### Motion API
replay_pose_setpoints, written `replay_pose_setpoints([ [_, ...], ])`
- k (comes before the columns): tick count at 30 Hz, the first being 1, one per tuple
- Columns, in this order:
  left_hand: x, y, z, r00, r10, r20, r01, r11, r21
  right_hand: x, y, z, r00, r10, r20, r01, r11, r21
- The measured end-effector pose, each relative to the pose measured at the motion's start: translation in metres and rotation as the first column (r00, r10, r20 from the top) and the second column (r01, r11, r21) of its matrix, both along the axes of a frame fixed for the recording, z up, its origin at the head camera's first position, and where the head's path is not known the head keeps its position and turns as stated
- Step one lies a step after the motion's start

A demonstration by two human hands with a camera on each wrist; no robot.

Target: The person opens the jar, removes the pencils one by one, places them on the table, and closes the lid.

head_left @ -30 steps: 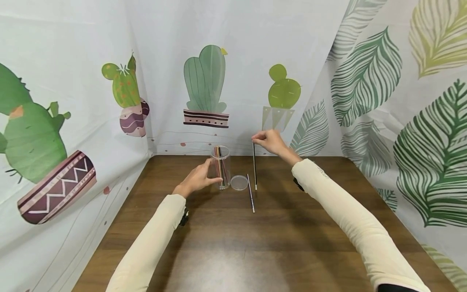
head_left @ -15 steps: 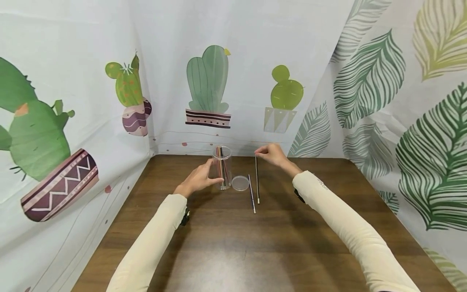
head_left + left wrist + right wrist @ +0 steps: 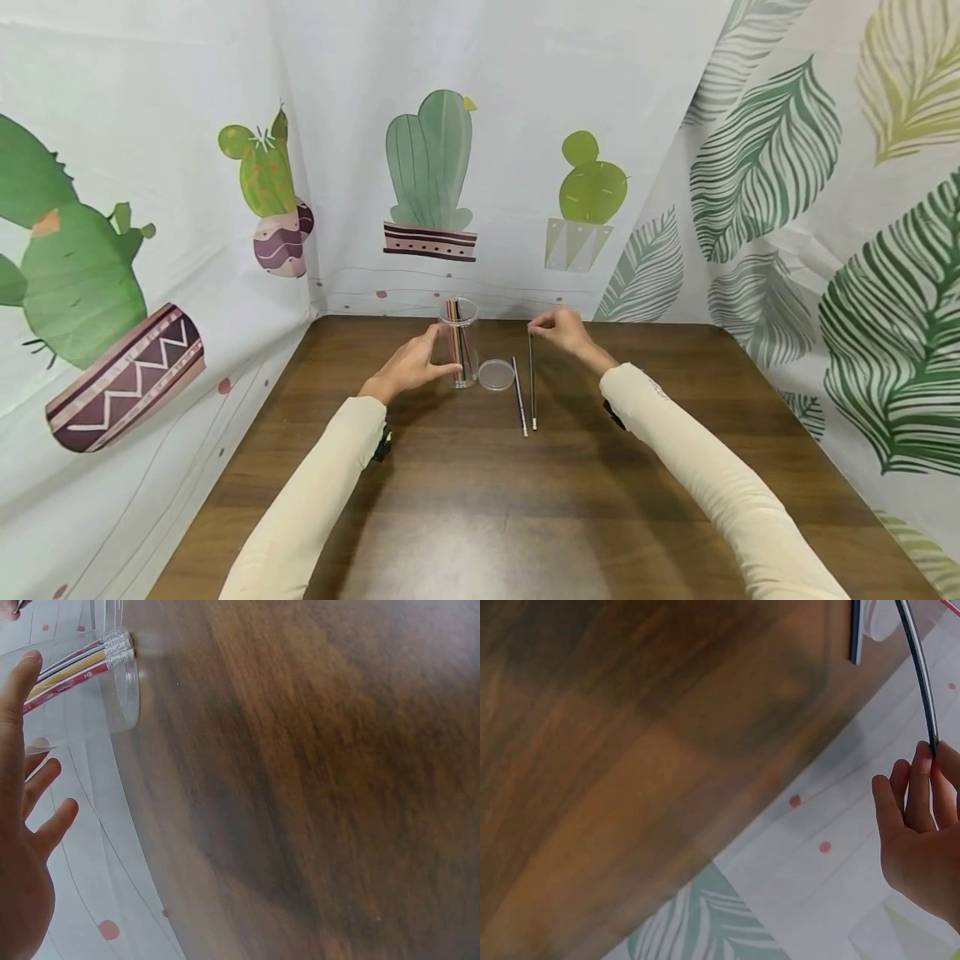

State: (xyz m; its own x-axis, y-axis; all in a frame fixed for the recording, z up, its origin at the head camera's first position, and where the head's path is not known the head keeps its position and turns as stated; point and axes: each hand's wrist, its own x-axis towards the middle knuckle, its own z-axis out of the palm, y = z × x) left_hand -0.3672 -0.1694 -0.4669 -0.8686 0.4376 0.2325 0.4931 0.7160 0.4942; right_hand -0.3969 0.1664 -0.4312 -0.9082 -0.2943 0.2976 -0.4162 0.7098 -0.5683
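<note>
Head view: a dark pencil [image 3: 533, 379] is pinched at its upper end by the right hand [image 3: 561, 329], thumb set against fingertips in a narrow grip, and is held nearly upright with its white end down, below the grip (whether that end touches the table [image 3: 450, 517] cannot be told). Just left of the held shaft, and lower than the grip, a blue-violet pencil [image 3: 520, 397] is seen lying on the wooden top. Farther left of the pinch, the clear lid [image 3: 497, 375] is laid flat, and just past it a clear jar [image 3: 471, 333] is stood upright. The jar is held by the left hand [image 3: 408, 365] in a wider grip, its wall spanned between thumb and forefinger; in the left wrist view the other fingers are seen spread. Between that thumb and forefinger, inside the jar, several pencils [image 3: 456, 325] are contained, with red and yellow shafts among them and their silvery ends toward the base. Behind both grips, a cactus-printed cloth [image 3: 517, 150] is hung.
</note>
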Motion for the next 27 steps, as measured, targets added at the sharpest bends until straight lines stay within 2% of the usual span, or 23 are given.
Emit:
replay_pose_setpoints([
  [5,-0.001,-0.001,0.000,1.000,-0.008,0.005,0.008,1.000,0.012,-0.001,-0.003,-0.013,1.000,-0.022,0.011,0.022,1.000,-0.014],
  [12,-0.001,-0.001,-0.002,1.000,-0.022,-0.010,0.022,0.999,0.029,-0.001,-0.007,-0.030,0.987,-0.124,0.100,0.127,0.992,-0.024],
  [27,-0.004,-0.002,-0.004,1.000,0.001,-0.011,-0.001,1.000,0.013,0.002,-0.021,-0.058,0.983,-0.174,0.061,0.177,0.982,-0.061],
])
